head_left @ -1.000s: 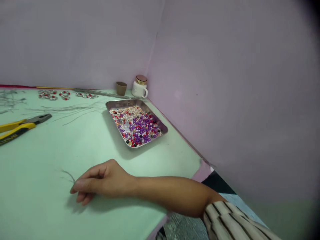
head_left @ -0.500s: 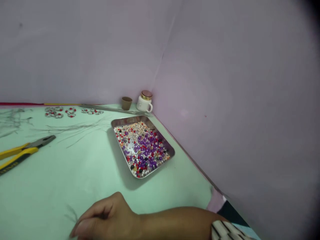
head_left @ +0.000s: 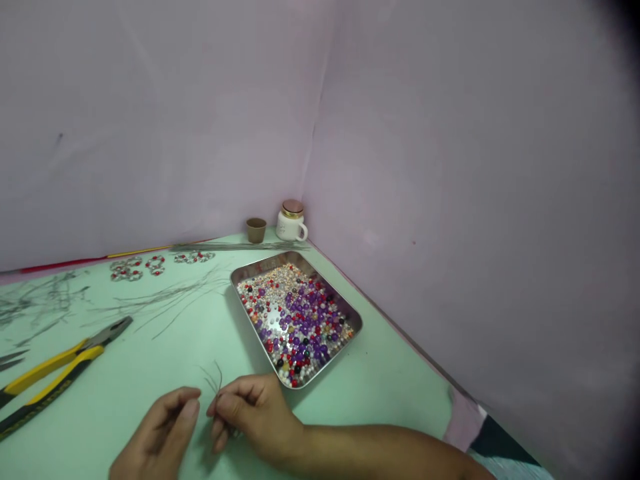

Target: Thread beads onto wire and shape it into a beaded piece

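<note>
Two hands meet low in the view over the green counter (head_left: 150, 333). Right hand (head_left: 250, 417) is pinched on a thin wire (head_left: 216, 378); thumb and forefinger close at its lower end, and the free ends rise up and away from the fingertips, fanning slightly. The long axis of the wire runs roughly away from the person, tilted a little to the left. Whether it is one strand or a few cannot be told.

Left hand (head_left: 163, 437) lies just beside the right, fingers loosely curled, fingertips pointing toward the pinch. It grips nothing that shows; a narrow gap separates it from the wire. The right hand is therefore the nearer of the two, being in contact.

A tray (head_left: 350, 320) of mixed beads sits just beyond and to the right of the right hand, its near corner close to the knuckles. Pliers (head_left: 60, 370) lie to the left of the left hand, well apart, jaws pointing away. Loose wires (head_left: 165, 297) lie farther out, beyond both hands. Finished bead rings (head_left: 135, 268) sit at the far wall, with a cup (head_left: 256, 230) and a lidded mug (head_left: 291, 221) in the corner.
</note>
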The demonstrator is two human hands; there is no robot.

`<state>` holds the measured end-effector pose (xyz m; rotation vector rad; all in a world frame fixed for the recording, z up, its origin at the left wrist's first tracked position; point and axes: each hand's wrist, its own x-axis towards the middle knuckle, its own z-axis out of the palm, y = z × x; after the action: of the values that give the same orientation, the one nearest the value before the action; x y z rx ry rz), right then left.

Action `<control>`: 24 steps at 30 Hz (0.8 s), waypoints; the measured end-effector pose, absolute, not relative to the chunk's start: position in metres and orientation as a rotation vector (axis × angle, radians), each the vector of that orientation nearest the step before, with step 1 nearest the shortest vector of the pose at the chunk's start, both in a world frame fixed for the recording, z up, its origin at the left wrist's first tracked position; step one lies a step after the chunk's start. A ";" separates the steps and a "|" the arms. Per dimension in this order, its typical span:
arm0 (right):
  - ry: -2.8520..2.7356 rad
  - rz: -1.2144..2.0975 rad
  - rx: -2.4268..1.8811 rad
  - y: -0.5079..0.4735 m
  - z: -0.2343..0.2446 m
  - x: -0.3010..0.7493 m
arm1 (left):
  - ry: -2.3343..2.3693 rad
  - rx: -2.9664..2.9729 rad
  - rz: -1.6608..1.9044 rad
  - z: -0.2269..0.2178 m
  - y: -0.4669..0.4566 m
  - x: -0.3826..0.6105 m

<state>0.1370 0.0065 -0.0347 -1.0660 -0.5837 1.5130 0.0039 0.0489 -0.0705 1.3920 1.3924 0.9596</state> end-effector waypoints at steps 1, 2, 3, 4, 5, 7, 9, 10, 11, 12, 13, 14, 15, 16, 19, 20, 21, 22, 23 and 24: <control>-0.595 1.521 -1.061 0.007 -0.036 0.137 | 1.371 1.368 0.877 -0.064 0.047 0.007; -0.608 1.526 -1.059 0.007 -0.036 0.136 | 1.325 1.380 0.842 -0.057 0.044 0.010; -0.625 1.530 -1.058 0.006 -0.036 0.136 | 1.251 1.413 0.840 -0.050 0.041 0.013; -0.644 1.531 -1.064 0.006 -0.037 0.137 | 1.189 1.436 0.864 -0.043 0.039 0.014; -0.669 1.529 -1.075 0.005 -0.036 0.137 | 1.137 1.442 0.892 -0.038 0.037 0.016; -0.732 1.512 -1.100 0.004 -0.036 0.139 | 1.034 1.427 0.914 -0.033 0.034 0.019; -0.782 1.499 -1.109 0.004 -0.036 0.142 | 0.980 1.339 0.918 -0.033 0.034 0.021; -0.803 1.509 -1.109 0.004 -0.036 0.142 | 0.964 1.282 0.904 -0.034 0.033 0.022; -0.815 1.521 -1.112 0.004 -0.036 0.143 | 0.955 1.219 0.897 -0.035 0.033 0.022; -0.827 1.533 -1.118 0.004 -0.036 0.143 | 0.950 1.148 0.893 -0.035 0.032 0.023; -0.838 1.538 -1.130 0.004 -0.035 0.142 | 0.953 1.081 0.896 -0.035 0.032 0.024; -0.849 1.535 -1.146 0.003 -0.035 0.141 | 0.964 1.031 0.904 -0.035 0.030 0.025; -0.861 1.524 -1.166 0.003 -0.035 0.140 | 0.987 1.003 0.911 -0.033 0.029 0.026; -0.872 1.507 -1.190 0.002 -0.036 0.138 | 1.021 0.998 0.918 -0.032 0.027 0.027; -0.924 1.428 -1.249 0.001 -0.039 0.134 | 1.131 1.036 0.943 -0.029 0.024 0.028; -0.945 1.407 -1.256 0.001 -0.040 0.133 | 1.157 1.039 0.957 -0.029 0.024 0.028; -0.965 1.399 -1.249 0.001 -0.041 0.133 | 1.171 1.032 0.974 -0.029 0.024 0.027; -0.982 1.413 -1.226 0.001 -0.041 0.134 | 1.170 1.014 0.991 -0.029 0.025 0.027; -0.991 1.451 -1.190 0.002 -0.041 0.135 | 1.157 0.990 1.004 -0.030 0.027 0.026; -0.991 1.505 -1.143 0.002 -0.041 0.137 | 1.135 0.961 1.009 -0.030 0.030 0.024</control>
<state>0.1370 0.0022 -0.0406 -1.1431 -0.9909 1.5054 0.0242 0.0297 -0.0299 0.9614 1.1351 1.0095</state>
